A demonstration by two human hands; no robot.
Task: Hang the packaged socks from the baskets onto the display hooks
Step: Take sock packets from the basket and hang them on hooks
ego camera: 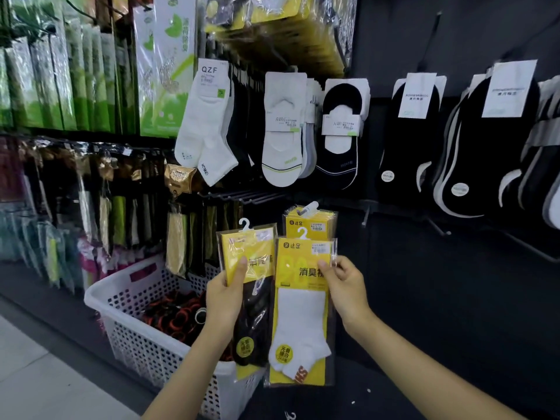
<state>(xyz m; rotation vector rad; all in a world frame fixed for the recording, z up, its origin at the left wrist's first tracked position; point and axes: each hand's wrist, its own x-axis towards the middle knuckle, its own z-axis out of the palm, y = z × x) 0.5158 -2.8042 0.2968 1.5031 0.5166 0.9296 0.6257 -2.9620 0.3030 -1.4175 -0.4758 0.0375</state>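
Gripping one pack apiece, both hands work just below the display hooks [242, 197]. The left hand [225, 298] curls round the left edge of the black-sock pack [256, 319], with the thumb pressed on its yellow card. The right hand [345, 283] pinches the right edge of the white-sock pack [300, 322] near its top, thumb in front and fingers behind. The packs' inner edges meet between the two thumbs. Just above the right fingertips a third yellow pack [312, 227] hangs from a hook, its lower edge behind the white-sock pack. Beyond the right knuckles lies a dark panel [424, 283]. Below the left wrist sits the white basket [100, 294].
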